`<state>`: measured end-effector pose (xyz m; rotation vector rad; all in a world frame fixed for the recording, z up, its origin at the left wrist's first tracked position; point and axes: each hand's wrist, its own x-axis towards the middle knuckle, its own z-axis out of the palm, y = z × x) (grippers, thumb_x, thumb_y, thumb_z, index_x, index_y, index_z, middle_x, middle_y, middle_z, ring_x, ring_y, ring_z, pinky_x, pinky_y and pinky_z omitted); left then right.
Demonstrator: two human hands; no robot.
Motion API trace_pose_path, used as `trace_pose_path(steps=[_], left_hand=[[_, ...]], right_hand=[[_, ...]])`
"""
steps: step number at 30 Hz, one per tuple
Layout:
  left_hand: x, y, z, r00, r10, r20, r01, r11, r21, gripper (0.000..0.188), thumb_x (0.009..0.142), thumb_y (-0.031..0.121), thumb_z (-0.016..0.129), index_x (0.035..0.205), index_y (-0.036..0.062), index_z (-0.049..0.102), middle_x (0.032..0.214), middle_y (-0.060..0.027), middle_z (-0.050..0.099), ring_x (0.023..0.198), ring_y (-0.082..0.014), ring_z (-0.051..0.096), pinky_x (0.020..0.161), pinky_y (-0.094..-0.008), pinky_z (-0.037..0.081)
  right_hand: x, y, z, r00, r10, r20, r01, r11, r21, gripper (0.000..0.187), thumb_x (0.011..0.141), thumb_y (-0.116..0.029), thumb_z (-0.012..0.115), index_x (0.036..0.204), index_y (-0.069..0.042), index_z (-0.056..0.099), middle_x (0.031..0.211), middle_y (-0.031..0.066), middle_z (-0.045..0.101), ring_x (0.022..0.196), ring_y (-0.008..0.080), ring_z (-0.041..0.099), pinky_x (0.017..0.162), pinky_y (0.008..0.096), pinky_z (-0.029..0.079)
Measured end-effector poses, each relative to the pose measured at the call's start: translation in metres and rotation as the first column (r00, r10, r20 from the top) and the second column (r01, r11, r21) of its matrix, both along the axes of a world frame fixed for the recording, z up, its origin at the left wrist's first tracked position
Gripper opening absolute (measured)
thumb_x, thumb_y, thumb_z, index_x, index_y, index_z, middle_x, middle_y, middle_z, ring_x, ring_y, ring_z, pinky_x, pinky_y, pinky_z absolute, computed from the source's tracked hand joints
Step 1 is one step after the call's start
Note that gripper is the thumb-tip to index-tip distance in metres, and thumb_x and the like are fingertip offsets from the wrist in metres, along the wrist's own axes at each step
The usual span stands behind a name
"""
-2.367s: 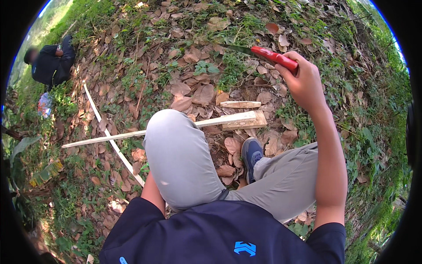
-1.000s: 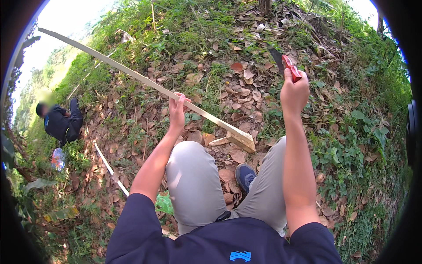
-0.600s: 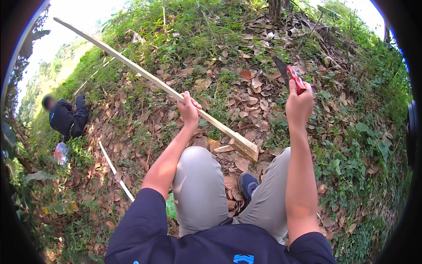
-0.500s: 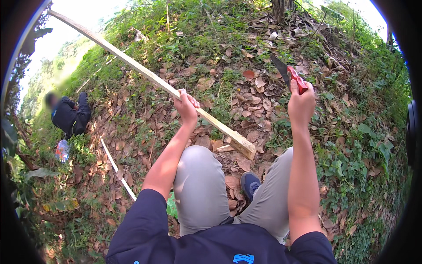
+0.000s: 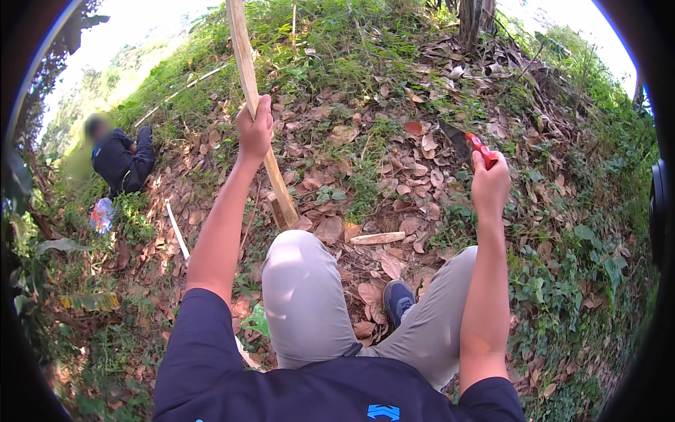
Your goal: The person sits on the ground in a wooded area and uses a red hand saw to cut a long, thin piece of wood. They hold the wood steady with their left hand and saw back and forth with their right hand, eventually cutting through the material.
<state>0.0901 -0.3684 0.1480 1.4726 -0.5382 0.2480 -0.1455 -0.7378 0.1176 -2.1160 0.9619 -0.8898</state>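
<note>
My left hand (image 5: 254,133) is closed around a long, pale wooden pole (image 5: 244,56) that stands nearly upright. Its top runs out of view, and its thicker lower end, with a short stub at its side, is down by the leaf litter beside my left knee. Out to the right, my right hand (image 5: 491,188) grips the red handle of a saw (image 5: 458,143), its dark, tapering blade pointing up and left, apart from the wood. A short split piece of wood (image 5: 377,238) lies on the leaves between my knees.
Another person (image 5: 121,162) in dark clothes sits on the slope at the left, near a plastic bag (image 5: 102,215). A pale stick (image 5: 177,229) and a long thin pole (image 5: 184,88) lie on the ground. A tree trunk (image 5: 471,27) rises at the far right.
My left hand has swung the pole from a slant to nearly upright, its lower end moving left off the short wood piece. My right hand, still holding the saw, has dropped slightly.
</note>
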Motion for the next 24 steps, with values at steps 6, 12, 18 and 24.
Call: trace_pose_path(steps=[6, 12, 18, 24], left_hand=[[0.0, 0.044, -0.019, 1.0, -0.014, -0.014, 0.018, 0.953, 0.303, 0.033, 0.106, 0.032, 0.056, 0.08, 0.012, 0.05, 0.059, 0.0091, 0.039, 0.049, -0.0009, 0.034, 0.044, -0.0227, 0.026], [-0.012, 0.072, -0.057, 0.919, -0.179, -0.35, 0.308, 0.881, 0.359, 0.027, 0.105, 0.03, 0.058, 0.085, 0.0118, 0.052, 0.058, 0.0104, 0.036, 0.045, -0.0014, 0.031, 0.04, -0.0229, 0.025], [-0.033, 0.075, -0.107, 0.765, -0.291, -0.575, 0.528, 0.795, 0.3, 0.03, 0.105, 0.033, 0.056, 0.087, 0.0097, 0.053, 0.054, 0.0098, 0.034, 0.041, -0.0029, 0.033, 0.039, -0.0236, 0.025], [-0.05, 0.056, -0.161, 0.612, -0.318, -0.724, 0.638, 0.739, 0.214, 0.035, 0.104, 0.035, 0.057, 0.084, 0.0073, 0.053, 0.051, 0.007, 0.035, 0.038, -0.0056, 0.034, 0.037, -0.0256, 0.028]], right_hand=[[-0.002, -0.018, -0.012, 1.0, 0.013, 0.019, -0.014, 0.997, 0.071, 0.038, 0.095, -0.035, 0.068, 0.116, -0.004, 0.065, 0.104, 0.0177, 0.072, 0.097, 0.0373, 0.069, 0.083, 0.0444, 0.05], [0.001, -0.056, -0.029, 0.955, -0.179, 0.235, 0.125, 0.966, 0.228, 0.037, 0.096, -0.031, 0.069, 0.112, 0.002, 0.065, 0.102, 0.0175, 0.072, 0.091, 0.0326, 0.069, 0.083, 0.0421, 0.05], [-0.018, -0.094, -0.027, 0.697, -0.44, 0.566, 0.192, 0.876, 0.443, 0.037, 0.096, -0.021, 0.07, 0.116, 0.008, 0.061, 0.097, 0.0113, 0.069, 0.078, 0.0205, 0.064, 0.07, 0.0333, 0.052], [-0.029, -0.075, -0.001, 0.481, -0.67, 0.566, 0.424, 0.742, 0.519, 0.041, 0.097, -0.019, 0.067, 0.122, 0.01, 0.052, 0.114, 0.0203, 0.064, 0.094, 0.0284, 0.067, 0.078, 0.0386, 0.054]])
